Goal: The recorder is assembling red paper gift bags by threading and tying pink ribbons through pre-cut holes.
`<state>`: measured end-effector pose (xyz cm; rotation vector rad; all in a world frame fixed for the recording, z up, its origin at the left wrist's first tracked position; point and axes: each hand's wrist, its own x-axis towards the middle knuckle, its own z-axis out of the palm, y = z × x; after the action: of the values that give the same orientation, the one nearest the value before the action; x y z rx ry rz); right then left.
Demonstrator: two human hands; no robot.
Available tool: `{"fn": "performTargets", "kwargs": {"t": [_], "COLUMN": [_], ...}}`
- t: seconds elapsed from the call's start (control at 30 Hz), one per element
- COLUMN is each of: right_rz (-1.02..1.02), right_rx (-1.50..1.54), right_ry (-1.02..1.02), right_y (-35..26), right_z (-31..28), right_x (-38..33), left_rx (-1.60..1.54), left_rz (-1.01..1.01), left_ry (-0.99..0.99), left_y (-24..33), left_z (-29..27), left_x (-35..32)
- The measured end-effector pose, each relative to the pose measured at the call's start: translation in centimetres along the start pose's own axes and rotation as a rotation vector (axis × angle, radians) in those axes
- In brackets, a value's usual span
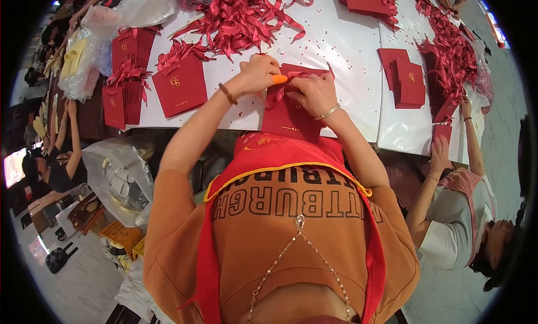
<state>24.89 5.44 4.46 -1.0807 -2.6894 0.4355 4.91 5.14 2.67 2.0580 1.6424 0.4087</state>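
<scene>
Hands point(288, 83) on red bag point(291, 114) – ribbon heap point(241, 13) beyond, bag stacks point(406, 80) right.

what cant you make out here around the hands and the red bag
Head view only:
- Where the ribbon goes through the red paper bag: hidden under the left hand and right hand.
- The orange tool: only its tip shows past the left hand's fingers, so its kind is unclear.
- The bag's near edge: covered by the person's red apron.
- The gold marks on the other bag: too small to tell.
</scene>
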Motion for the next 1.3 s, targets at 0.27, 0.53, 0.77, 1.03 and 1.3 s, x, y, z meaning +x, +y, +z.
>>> {"fn": "performTargets", "kwargs": {"t": [0.27,0.53,0.77,1.03,1.3], "right_rz": [-0.036,0.014,0.266,0.263,0.188], "right_rx": [0.15,0.204,0.25,0.248,0.077], "right_ry": [0.046,-0.036,-0.212,-0.296,-0.332], "right_y": [0.1,0.8,3.6,3.5,2.4], "right_z": [0.7,1.1,3.7,3.5,0.7], "right_x": [0.0,0.9,1.4,1.9,2.3], "left_rx": [-0.455,-0.589,0.177,-0.147,-0.751], "left_rz": [0.005,-0.267,-0.333,-0.008,-0.224], "left_ry": [-0.72,-0.09,0.034,0.205,-0.19], "left_y": [-0.4,-2.0,-6.0,-6.9,0.2], "left_z": [-0.6,1.3,2.5,4.0,3.0], "left_x": [4.2,6.0,3.3,3.2,3.4]}}
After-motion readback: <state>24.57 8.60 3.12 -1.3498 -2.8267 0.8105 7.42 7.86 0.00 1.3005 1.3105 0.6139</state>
